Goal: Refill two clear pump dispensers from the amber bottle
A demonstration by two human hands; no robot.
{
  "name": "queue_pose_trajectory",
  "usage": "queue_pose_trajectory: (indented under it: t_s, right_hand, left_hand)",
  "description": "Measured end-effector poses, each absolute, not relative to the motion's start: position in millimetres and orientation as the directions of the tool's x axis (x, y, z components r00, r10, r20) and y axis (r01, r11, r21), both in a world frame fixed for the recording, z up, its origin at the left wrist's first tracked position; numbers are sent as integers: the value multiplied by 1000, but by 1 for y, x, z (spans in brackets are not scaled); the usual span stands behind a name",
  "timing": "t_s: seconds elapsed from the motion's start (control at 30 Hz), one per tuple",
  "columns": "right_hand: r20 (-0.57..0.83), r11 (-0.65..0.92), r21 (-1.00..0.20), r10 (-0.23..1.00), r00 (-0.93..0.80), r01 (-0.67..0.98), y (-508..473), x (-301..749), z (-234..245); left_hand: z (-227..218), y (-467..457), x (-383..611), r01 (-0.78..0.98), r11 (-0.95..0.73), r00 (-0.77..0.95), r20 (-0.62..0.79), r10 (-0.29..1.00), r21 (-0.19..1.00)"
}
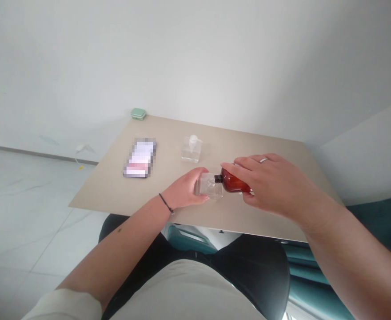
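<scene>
Left hand (pixel 185 189) grips a clear bottle (pixel 210 186), right hand (pixel 265 184) an uncapped amber bottle (pixel 235 182), neck against it, no readable writing

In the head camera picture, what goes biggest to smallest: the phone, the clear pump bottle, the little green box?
Phone, then clear pump bottle, then green box. The box sits farthest away, so its real size is unsure.
</scene>
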State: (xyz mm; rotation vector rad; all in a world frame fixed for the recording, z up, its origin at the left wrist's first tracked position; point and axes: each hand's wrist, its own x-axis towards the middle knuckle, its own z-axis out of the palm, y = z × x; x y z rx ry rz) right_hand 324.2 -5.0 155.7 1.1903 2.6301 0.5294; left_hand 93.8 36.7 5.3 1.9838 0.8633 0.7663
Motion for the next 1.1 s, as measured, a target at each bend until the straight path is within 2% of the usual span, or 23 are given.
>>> queue_pose_trajectory:
  t_s: [1.1]
  right_hand:
    - [-52, 606, 406, 763, -645, 684, -4, 322, 158]
  left_hand:
    - [3, 36, 94, 267, -433, 574, 218, 789, 861]
